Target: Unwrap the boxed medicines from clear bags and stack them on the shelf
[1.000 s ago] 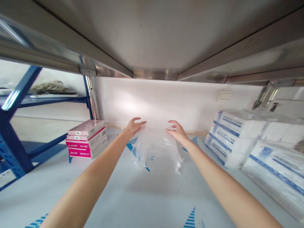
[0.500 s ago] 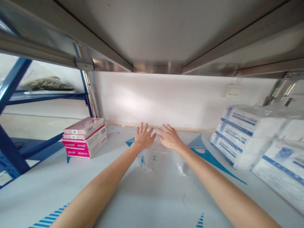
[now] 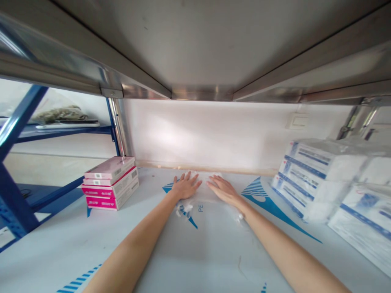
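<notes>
Mid-frame, left hand (image 3: 185, 187) and right hand (image 3: 223, 189) lie spread, gripping nothing, apparently flattening a clear bag (image 3: 204, 196); next move seems to need even palm pressure

Left hand (image 3: 185, 187): palm down, fingers spread, on clear plastic (image 3: 205, 194)
Right hand (image 3: 224, 190): laid flat opposite, fingers pointing forward
Pink-and-white boxes (image 3: 110, 183): stacked at left on the pale surface (image 3: 195, 260)
Blue-striped packs (image 3: 310, 183): piled at right
Switch (image 3: 298, 121): on the back wall (image 3: 207, 134)
</notes>
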### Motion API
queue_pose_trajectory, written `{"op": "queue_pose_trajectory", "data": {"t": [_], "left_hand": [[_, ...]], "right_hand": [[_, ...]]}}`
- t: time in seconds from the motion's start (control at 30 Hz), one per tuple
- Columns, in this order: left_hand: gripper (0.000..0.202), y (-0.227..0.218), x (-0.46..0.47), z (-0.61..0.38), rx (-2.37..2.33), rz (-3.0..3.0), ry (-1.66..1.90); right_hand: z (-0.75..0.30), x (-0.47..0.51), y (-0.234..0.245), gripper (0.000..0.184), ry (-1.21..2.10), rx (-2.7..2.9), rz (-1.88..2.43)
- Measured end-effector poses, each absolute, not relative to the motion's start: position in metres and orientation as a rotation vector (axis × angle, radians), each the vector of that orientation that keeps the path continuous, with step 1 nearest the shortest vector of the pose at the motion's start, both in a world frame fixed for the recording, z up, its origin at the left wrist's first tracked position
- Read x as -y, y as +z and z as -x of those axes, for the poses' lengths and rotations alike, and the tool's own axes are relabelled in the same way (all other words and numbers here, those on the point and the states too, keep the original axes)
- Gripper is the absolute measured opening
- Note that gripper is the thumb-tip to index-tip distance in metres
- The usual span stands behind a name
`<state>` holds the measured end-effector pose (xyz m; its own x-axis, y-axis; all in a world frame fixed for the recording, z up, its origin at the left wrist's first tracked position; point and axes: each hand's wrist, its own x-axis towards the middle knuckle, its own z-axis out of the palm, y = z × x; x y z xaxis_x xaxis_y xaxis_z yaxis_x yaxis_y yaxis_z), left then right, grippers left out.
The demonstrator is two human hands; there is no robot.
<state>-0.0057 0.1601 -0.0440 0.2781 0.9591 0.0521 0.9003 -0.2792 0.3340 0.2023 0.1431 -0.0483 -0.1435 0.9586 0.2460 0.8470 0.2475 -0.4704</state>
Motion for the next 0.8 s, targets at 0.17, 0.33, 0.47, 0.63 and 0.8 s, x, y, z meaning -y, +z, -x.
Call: {"op": "queue_pose_trajectory", "data": {"t": [0.17, 0.33, 0.47, 0.63, 0.8], "left_hand": [[0.067, -0.032, -0.155, 0.022, -1.777, -2.214, 0.604], [0.062, -0.025, -0.130, 0.035, -1.773, -2.172, 0.635], [0.060, -0.026, -0.108, 0.034, -1.672, -2.253, 0.702], [0.048, -0.016, -0.092, 0.028, -1.690, -2.313, 0.965], [0.030, 0.011, -0.054, -0.008, -1.465, -2.430, 1.129]], "right_hand": [[-0.229, -0.136, -0.033, 0.052, 0.198, 1.679, 1.697], [-0.242, -0.110, -0.035, 0.035, 0.278, 1.729, 1.735], [-0.238, -0.089, -0.035, 0.044, 0.291, 1.827, 1.653], [-0.246, -0.066, -0.022, 0.040, 0.192, 1.843, 1.566], [-0.275, -0.032, -0.017, 0.031, 0.115, 2.012, 1.427]]}}
